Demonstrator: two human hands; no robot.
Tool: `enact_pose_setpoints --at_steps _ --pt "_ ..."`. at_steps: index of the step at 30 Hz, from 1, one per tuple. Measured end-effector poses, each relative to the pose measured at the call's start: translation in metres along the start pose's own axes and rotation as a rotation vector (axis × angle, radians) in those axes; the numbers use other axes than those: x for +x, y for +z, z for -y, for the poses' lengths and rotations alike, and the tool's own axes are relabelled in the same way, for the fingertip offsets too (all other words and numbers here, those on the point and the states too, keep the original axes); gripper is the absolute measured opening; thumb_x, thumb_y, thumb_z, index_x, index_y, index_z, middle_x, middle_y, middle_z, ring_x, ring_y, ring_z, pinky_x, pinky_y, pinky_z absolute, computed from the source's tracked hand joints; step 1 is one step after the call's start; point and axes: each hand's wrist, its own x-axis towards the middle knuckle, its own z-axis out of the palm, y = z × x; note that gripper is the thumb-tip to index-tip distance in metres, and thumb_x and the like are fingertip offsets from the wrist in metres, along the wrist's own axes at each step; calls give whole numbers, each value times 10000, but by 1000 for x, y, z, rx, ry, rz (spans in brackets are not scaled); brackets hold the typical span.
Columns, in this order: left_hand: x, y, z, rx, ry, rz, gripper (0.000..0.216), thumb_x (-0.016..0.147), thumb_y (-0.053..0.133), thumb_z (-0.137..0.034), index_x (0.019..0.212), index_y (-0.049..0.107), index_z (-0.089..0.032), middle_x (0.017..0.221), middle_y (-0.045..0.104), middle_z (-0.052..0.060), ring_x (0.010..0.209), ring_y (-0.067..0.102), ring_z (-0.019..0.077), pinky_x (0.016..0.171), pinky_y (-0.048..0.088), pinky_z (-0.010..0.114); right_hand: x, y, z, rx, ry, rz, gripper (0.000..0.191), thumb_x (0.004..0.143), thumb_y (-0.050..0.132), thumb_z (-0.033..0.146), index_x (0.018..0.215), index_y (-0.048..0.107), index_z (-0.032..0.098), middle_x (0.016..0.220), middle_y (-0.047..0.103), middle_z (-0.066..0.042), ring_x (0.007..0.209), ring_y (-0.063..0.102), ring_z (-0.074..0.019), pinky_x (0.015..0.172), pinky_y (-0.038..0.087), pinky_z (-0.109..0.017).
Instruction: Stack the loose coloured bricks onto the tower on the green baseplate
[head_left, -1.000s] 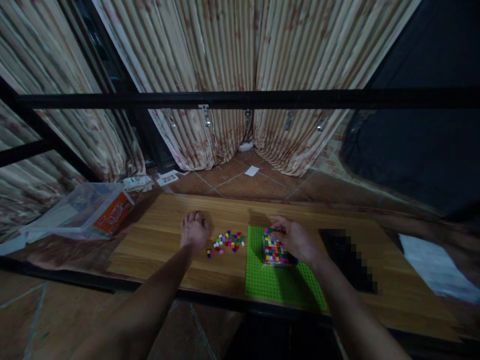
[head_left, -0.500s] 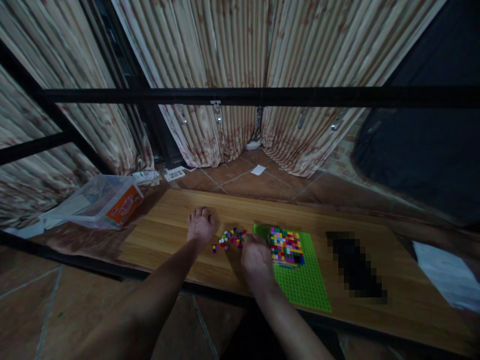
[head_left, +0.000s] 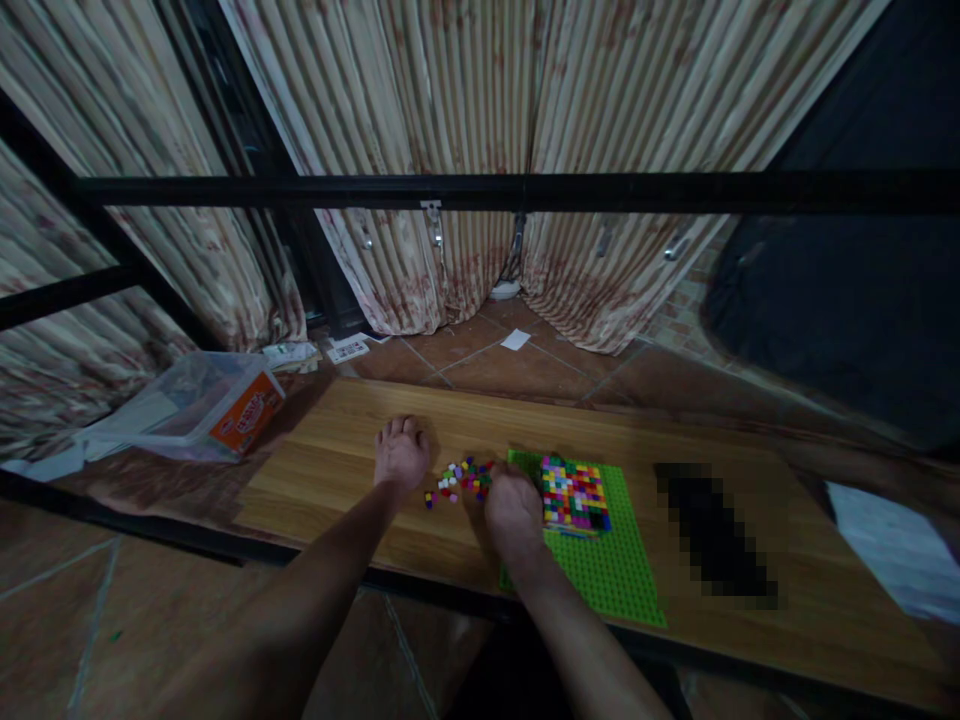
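My left hand (head_left: 402, 455) rests palm down on the wooden table, left of a loose pile of small toy bricks (head_left: 454, 478). Its fingers lie on the tabletop with nothing seen in them. At the pile's right edge is my right hand (head_left: 515, 508), its fingers drawn together and pointing down; the fingertips are largely hidden, and what they hold cannot be made out. Just right of that hand, a block of many-coloured bricks (head_left: 576, 495) stands on a green studded baseplate (head_left: 607, 580). My right hand covers part of the baseplate's left side.
The wooden table (head_left: 322, 450) has a dark front edge. A blurred-out dark object (head_left: 716, 535) lies on its right part. Left of the table sits a clear plastic box (head_left: 214, 400) with an orange label. A black bar (head_left: 480, 190) crosses before the curtains (head_left: 450, 100).
My right hand has shifted slightly right, and its fingers have drawn in a little toward the baseplate. My left hand stays in place.
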Motion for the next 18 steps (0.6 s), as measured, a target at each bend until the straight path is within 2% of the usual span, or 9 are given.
enact_pose_setpoints --at_steps 4,7,9,14,18 --pt "0 0 1 -2 4 5 374 899 409 -294 1195 596 -162 1266 600 134 1177 509 285 1017 381 443 -12 -8 0 92 -109 -58 252 893 480 127 1046 679 153 988 702 -116 927 643 -215 815 474 -281" --pt "0 -1 1 2 12 4 369 898 404 -286 1189 596 -164 1259 603 132 1180 506 286 1017 381 444 -26 -21 -4 249 -213 -151 302 917 420 122 1014 699 184 936 697 -88 885 640 -197 803 482 -279" --pt "0 -1 1 5 17 4 368 899 399 -285 1183 598 -164 1257 606 129 1176 506 287 1013 385 443 -34 -32 -12 375 -225 -214 320 939 396 155 962 712 203 909 700 -75 845 646 -186 774 493 -278" --pt "0 -2 0 5 6 7 372 898 400 -288 1187 598 -165 1267 603 125 1165 514 288 1009 391 440 -38 -57 -55 585 -112 -330 268 924 465 286 955 718 205 951 723 -73 849 676 -192 779 512 -303" --pt "1 -3 -1 10 5 12 373 899 396 -285 1186 600 -164 1249 608 132 1163 515 289 1011 390 441 -27 -69 -86 609 52 -330 290 884 493 367 947 725 205 961 735 -80 862 680 -216 809 509 -337"
